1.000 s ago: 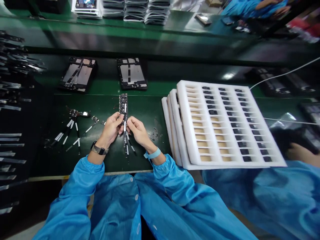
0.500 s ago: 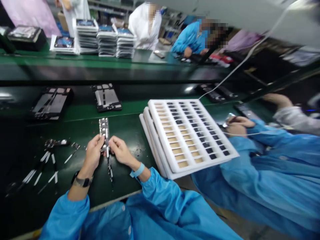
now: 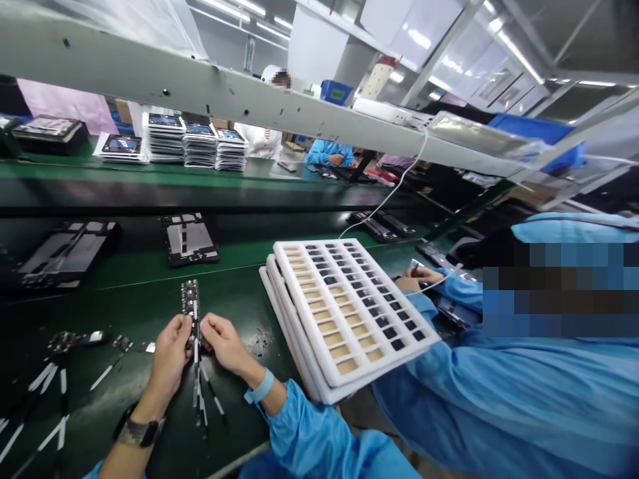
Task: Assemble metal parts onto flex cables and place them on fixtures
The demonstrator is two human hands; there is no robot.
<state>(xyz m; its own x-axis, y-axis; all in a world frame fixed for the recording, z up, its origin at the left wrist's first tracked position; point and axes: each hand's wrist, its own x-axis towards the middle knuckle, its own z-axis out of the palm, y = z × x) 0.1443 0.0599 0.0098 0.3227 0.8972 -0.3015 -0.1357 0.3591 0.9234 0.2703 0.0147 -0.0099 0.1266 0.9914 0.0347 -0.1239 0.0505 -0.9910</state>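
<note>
A narrow circuit board (image 3: 190, 298) stands nearly upright above the bench, with black-and-white ribbon cables (image 3: 198, 392) hanging from its lower end. My left hand (image 3: 171, 352) grips its left edge between thumb and fingers. At the board's right edge my right hand (image 3: 225, 342) is closed in a pinch; what lies between its fingertips is hidden. On the bench to the left lie another board with ribbon cables (image 3: 64, 342) and a small part with a white strip (image 3: 112, 362). Small dark scraps (image 3: 262, 340) rest right of my right hand.
Stacked white foam trays (image 3: 319, 389) with slots, some holding dark parts, stand to the right. Behind are opened tablet-like devices (image 3: 190, 239) and, on a raised shelf, piles of panels (image 3: 164, 143). A co-worker in a blue sleeve (image 3: 499, 386) sits close on the right.
The view has tilted upward, bringing the overhead beam and lights into sight. Both my hands remain at the circuit board, and its hanging cables now spread more apart.
</note>
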